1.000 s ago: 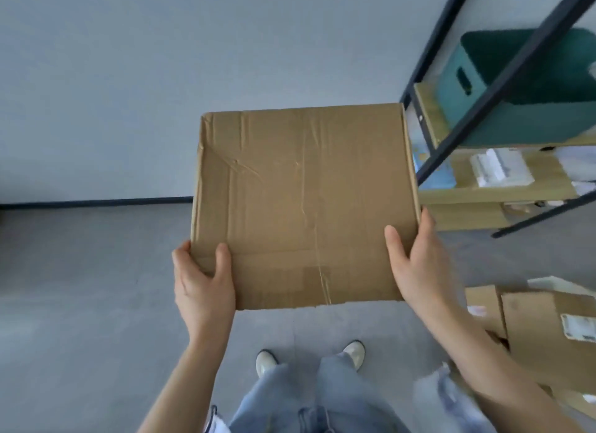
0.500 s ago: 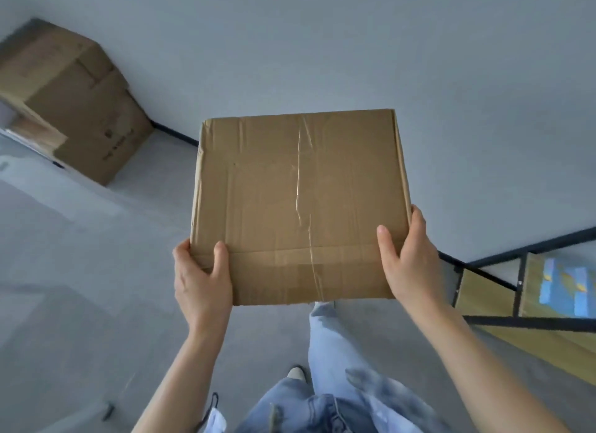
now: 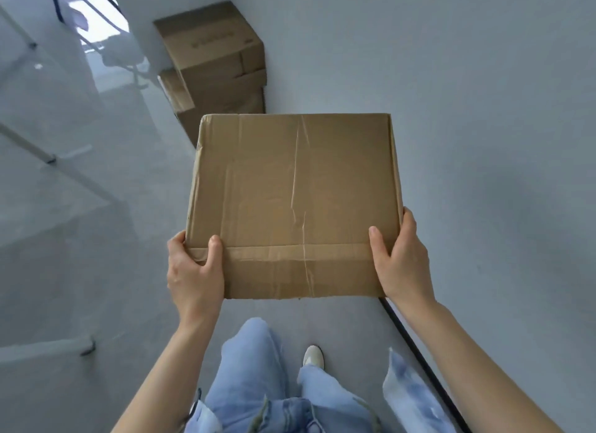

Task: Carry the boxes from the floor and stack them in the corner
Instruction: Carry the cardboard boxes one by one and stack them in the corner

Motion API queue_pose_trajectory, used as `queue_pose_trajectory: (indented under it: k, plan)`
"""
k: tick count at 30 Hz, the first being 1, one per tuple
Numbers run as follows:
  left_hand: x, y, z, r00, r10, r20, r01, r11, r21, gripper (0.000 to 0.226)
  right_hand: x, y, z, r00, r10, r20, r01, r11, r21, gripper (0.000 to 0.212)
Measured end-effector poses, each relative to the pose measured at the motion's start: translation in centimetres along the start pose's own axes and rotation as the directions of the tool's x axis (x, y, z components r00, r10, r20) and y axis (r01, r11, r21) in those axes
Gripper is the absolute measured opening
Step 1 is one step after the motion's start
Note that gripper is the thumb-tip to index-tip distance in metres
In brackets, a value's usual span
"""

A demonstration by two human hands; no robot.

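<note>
I carry a flat brown cardboard box [image 3: 293, 200] level in front of my chest, taped along its top. My left hand [image 3: 193, 271] grips its near left corner, thumb on top. My right hand [image 3: 400, 261] grips the near right corner, thumb on top and fingers round the side. Straight ahead, a stack of brown cardboard boxes [image 3: 213, 68] stands in the corner where the grey wall meets a glass partition. The carried box hides the foot of that stack.
A glass partition [image 3: 64, 142] with white frame bars runs along my left. The grey wall [image 3: 483, 110] with a dark baseboard [image 3: 419, 355] runs close on my right. Grey floor [image 3: 129, 239] lies between me and the stack. My legs and one shoe show below.
The view has swung left, away from the shelf unit. The corner stack has moved from the upper left to straight ahead and nearer. Both hands keep the same grip on the box.
</note>
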State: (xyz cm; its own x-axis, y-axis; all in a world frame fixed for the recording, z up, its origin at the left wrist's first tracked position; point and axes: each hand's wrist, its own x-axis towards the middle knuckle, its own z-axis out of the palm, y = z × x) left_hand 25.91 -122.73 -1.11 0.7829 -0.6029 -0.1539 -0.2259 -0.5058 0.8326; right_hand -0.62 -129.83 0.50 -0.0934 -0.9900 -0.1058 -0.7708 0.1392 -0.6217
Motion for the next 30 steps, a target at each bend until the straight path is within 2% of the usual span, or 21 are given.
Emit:
queue_pose_trajectory:
  k: [5,8,12,19,25,30]
  plan:
    - [9.4,0.6,0.4,0.989,-0.095,-0.114,0.094,0.995,-0.019,0.045,9.5,-7.1,6.0,0.989,-0.092,0.117,0.091,0.996,0.01,0.072]
    - [15.6,1.5,1.0,0.982,-0.131,-0.137,0.13,0.991,-0.018,0.046,14.7,-11.4,9.2,0.983,-0.119,0.141,0.117,0.993,0.024,0.072]
    - [25.4,4.1,1.8,0.984,-0.115,-0.132,0.116,0.993,0.001,0.046,21.9,-17.5,12.8,0.982,-0.109,0.156,0.105,0.994,0.035,0.072]
    - [39.5,9.4,6.2,0.991,-0.103,-0.087,0.104,0.995,0.001,0.046,34.4,-24.3,16.9,0.984,-0.083,0.156,0.079,0.996,0.033,0.073]
    - [51.3,13.0,13.1,0.984,-0.173,-0.042,0.173,0.985,0.003,0.045,49.0,-29.1,20.4,0.977,-0.111,0.184,0.11,0.994,0.015,0.072]
    - [60.4,16.6,18.0,0.961,-0.275,-0.034,0.274,0.961,-0.04,0.044,61.3,-34.3,23.1,0.948,-0.15,0.28,0.162,0.987,-0.019,0.073]
